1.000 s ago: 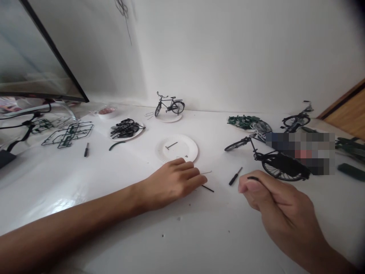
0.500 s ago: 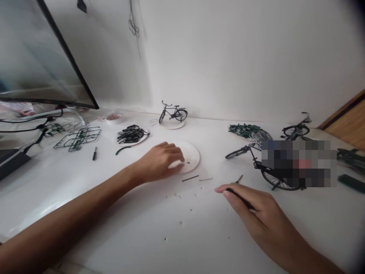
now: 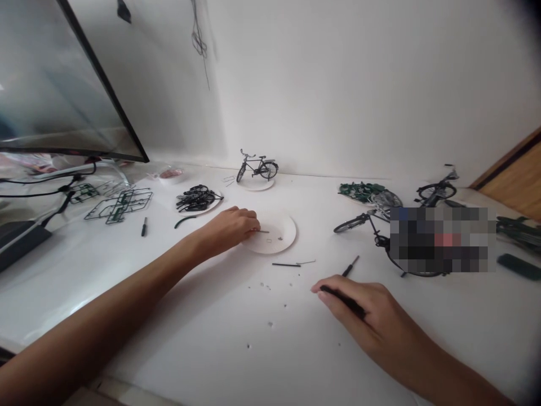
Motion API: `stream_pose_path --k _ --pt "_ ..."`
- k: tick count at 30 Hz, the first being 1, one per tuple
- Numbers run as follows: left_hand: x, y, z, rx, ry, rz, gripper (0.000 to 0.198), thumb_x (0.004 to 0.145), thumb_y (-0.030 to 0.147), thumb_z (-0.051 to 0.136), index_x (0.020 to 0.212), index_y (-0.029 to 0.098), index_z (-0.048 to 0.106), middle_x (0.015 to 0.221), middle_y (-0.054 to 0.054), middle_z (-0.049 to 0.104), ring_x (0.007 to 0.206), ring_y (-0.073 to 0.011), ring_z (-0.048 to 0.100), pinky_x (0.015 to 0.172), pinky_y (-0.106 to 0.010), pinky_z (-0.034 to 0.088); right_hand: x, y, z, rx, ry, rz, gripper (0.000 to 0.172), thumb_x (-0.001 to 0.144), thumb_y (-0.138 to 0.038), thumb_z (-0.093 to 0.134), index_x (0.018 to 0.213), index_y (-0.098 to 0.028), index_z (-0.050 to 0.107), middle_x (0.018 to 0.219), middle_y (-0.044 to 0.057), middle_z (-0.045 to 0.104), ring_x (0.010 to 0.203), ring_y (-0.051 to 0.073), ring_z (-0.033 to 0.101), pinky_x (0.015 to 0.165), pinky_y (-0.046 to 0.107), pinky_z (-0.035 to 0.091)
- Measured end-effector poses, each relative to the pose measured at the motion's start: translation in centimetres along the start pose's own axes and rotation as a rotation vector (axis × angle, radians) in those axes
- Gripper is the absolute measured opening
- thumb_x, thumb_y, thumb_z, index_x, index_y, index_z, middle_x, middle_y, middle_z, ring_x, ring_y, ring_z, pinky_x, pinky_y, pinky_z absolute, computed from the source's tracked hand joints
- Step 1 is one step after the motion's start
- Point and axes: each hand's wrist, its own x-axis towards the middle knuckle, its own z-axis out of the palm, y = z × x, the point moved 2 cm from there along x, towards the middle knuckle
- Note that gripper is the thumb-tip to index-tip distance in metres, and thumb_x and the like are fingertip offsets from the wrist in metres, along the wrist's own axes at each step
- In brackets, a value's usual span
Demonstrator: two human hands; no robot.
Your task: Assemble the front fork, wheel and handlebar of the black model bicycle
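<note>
My left hand (image 3: 227,230) rests at the left side of a white paper plate (image 3: 279,232), its fingertips pinching a thin metal pin (image 3: 262,231) over the plate. A tiny ring (image 3: 269,240) and a small bit (image 3: 279,238) lie on the plate. My right hand (image 3: 359,307) is closed around a black rod (image 3: 344,300) on the white table, near a small black screwdriver (image 3: 350,266). A thin black rod (image 3: 286,264) and a metal pin (image 3: 306,262) lie between my hands.
A finished model bicycle (image 3: 257,168) stands on a plate by the wall. A larger model bicycle (image 3: 363,223) lies at right, partly behind a blurred patch. Black parts (image 3: 196,198), green sprues (image 3: 118,206), and a monitor (image 3: 63,84) with cables lie further left.
My left hand has slid left across the plate and now pinches the pin that lay there. My right hand has shifted slightly down and left, with the black rod still in it.
</note>
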Motion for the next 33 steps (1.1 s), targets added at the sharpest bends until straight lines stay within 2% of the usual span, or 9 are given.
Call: stream_pose_path --k 5,9,12,14,18,21,24,28,33 --pt "0.0 0.2 0.0 0.107 0.003 0.024 0.019 0.094 0.012 0.049 0.082 0.014 0.063 0.080 -0.005 0.065 0.075 -0.0173 0.057 0.078 -0.033 0.040 0.1 -0.4 0.1 -0.021 -0.020 -0.026 0.021 0.097 -0.030 0.050 0.092 -0.023 0.069 0.088 0.001 0.074 0.077 0.017 0.069 0.069 0.028 0.056" --pt "0.0 1.1 -0.9 0.036 0.037 0.020 0.015 0.092 0.011 0.049 0.087 0.014 0.063 0.080 -0.004 0.063 0.072 -0.0153 0.055 0.074 -0.030 0.041 0.1 -0.3 0.0 -0.019 -0.006 -0.026 0.020 0.097 -0.030 0.051 0.095 -0.024 0.070 0.091 0.001 0.074 0.079 0.017 0.069 0.070 0.027 0.056" --pt "-0.3 2.8 -2.4 -0.084 0.080 0.026 0.015 0.092 0.011 0.049 0.098 0.013 0.062 0.093 -0.006 0.063 0.068 -0.0123 0.054 0.064 -0.027 0.041 0.1 0.2 0.0 -0.005 0.030 -0.022 0.017 0.096 -0.030 0.053 0.099 -0.026 0.070 0.095 0.000 0.074 0.082 0.016 0.069 0.072 0.025 0.055" --pt "-0.6 4.6 -3.2 -0.164 0.082 0.119 0.015 0.094 0.011 0.047 0.099 0.012 0.062 0.097 -0.008 0.062 0.070 -0.0119 0.055 0.064 -0.026 0.042 0.1 0.4 -0.1 0.001 0.060 -0.037 0.017 0.096 -0.029 0.054 0.103 -0.027 0.069 0.100 0.000 0.074 0.087 0.016 0.069 0.075 0.025 0.055" --pt "-1.3 8.0 -3.7 -0.219 0.077 0.353 0.024 0.100 0.014 0.038 0.100 0.012 0.062 0.088 -0.008 0.062 0.072 -0.0137 0.057 0.063 -0.027 0.042 0.1 0.4 -0.3 0.028 0.065 -0.067 0.022 0.096 -0.025 0.053 0.111 -0.027 0.069 0.106 0.002 0.074 0.092 0.015 0.069 0.080 0.025 0.054" --pt "-1.5 9.3 -3.3 -0.312 0.119 0.348 0.025 0.102 0.020 0.038 0.104 0.013 0.061 0.080 -0.005 0.061 0.065 -0.0122 0.054 0.057 -0.027 0.040 0.1 0.2 -0.4 0.057 0.050 -0.086 0.025 0.096 -0.023 0.054 0.116 -0.027 0.068 0.108 0.002 0.074 0.092 0.015 0.069 0.080 0.025 0.054" --pt "-1.5 9.8 -3.0 -0.351 0.150 0.318 0.025 0.103 0.023 0.039 0.105 0.013 0.062 0.078 -0.003 0.059 0.062 -0.0111 0.051 0.055 -0.026 0.038 0.0 0.1 -0.4 0.066 0.062 -0.108 0.026 0.095 -0.022 0.055 0.117 -0.027 0.068 0.110 0.002 0.074 0.092 0.015 0.069 0.080 0.024 0.054" --pt "-1.5 10.1 -3.0 -0.258 0.176 0.363 0.027 0.102 0.020 0.037 0.102 0.011 0.062 0.073 -0.003 0.055 0.060 -0.0122 0.049 0.053 -0.028 0.037 0.0 0.3 -0.3 0.062 0.072 -0.136 0.026 0.095 -0.021 0.056 0.117 -0.027 0.068 0.109 0.001 0.074 0.093 0.014 0.069 0.083 0.023 0.053" --pt "-1.5 10.2 -3.1 -0.243 0.165 0.367 0.026 0.103 0.020 0.036 0.101 0.012 0.061 0.074 -0.003 0.056 0.060 -0.0121 0.049 0.053 -0.027 0.039 0.0 0.3 -0.2 0.064 0.055 -0.163 0.027 0.094 -0.018 0.057 0.117 -0.028 0.067 0.107 0.000 0.074 0.091 0.012 0.069 0.080 0.022 0.052"
